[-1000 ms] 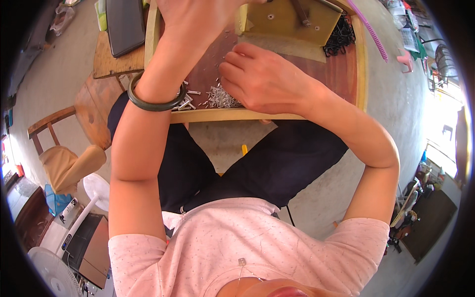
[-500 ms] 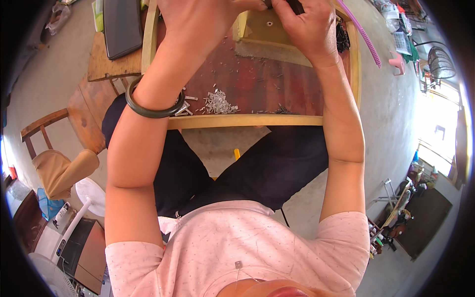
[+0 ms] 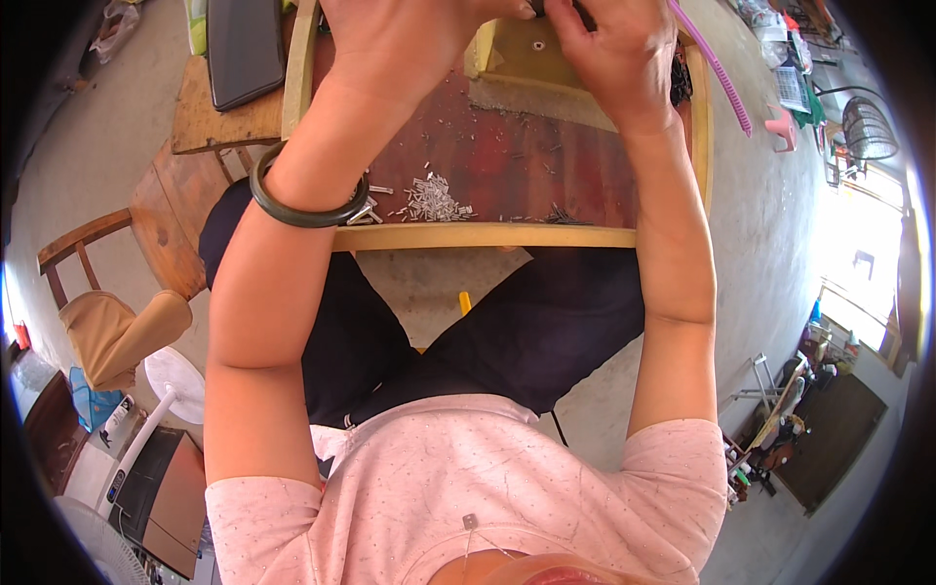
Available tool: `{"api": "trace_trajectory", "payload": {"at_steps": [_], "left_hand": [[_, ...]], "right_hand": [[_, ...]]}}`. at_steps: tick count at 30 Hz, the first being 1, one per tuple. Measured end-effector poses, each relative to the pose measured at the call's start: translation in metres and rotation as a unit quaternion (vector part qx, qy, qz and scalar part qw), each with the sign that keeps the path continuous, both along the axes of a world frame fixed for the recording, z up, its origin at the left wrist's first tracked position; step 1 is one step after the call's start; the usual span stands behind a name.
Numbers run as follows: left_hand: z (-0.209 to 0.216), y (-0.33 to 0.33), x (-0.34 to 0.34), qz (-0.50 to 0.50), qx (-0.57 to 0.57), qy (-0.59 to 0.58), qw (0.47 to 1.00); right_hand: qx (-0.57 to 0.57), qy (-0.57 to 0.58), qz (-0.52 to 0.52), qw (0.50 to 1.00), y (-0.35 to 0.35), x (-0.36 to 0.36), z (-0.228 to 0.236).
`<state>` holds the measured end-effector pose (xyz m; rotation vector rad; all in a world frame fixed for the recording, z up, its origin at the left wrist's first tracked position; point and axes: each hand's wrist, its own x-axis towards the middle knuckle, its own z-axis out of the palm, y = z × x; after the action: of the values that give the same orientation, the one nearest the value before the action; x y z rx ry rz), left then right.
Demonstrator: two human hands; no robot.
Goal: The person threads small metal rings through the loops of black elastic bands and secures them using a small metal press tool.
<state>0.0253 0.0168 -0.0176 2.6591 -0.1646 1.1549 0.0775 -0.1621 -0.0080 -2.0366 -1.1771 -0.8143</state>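
Observation:
Both my hands are raised over the far part of a wooden work tray, partly cut off by the top edge. My left hand (image 3: 414, 44), with a dark bangle (image 3: 307, 214) on its forearm, reaches a fingertip toward the right hand. My right hand (image 3: 624, 63) is closed, its thumb and fingers curled round something small and dark that I cannot make out. The two hands nearly meet there. Below them stands a yellowish block (image 3: 531, 63) with a small round metal spot. A heap of small silvery metal pieces (image 3: 436, 200) lies near the tray's front rim (image 3: 487, 236).
Thin dark pins (image 3: 558, 214) are scattered on the reddish tray bottom (image 3: 526, 180). A purple coiled hose (image 3: 717, 68) hangs at the right. On the left are a dark flat case (image 3: 246, 54) on a wooden stool (image 3: 219, 112), a wooden chair (image 3: 88, 239) and a white fan (image 3: 175, 385).
Both hands have shifted slightly to the right, and the right hand sits a little lower. The heap and the block look unchanged.

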Motion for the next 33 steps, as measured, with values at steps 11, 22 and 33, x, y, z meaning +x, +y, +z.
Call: {"api": "trace_trajectory", "payload": {"at_steps": [11,22,33], "left_hand": [[0.005,-0.006,-0.001,0.015,-0.015,0.012,1.0],[0.01,-0.007,-0.005,0.003,-0.019,0.015,1.0],[0.011,-0.027,-0.004,-0.133,-0.23,-0.092,0.96]], "right_hand": [[-0.003,0.218,-0.031,0.975,-0.003,-0.007,0.021],[-0.032,0.313,-0.057,0.948,0.003,0.001,0.025],[0.119,0.223,-0.065,0.965,-0.005,-0.014,0.035]]}}
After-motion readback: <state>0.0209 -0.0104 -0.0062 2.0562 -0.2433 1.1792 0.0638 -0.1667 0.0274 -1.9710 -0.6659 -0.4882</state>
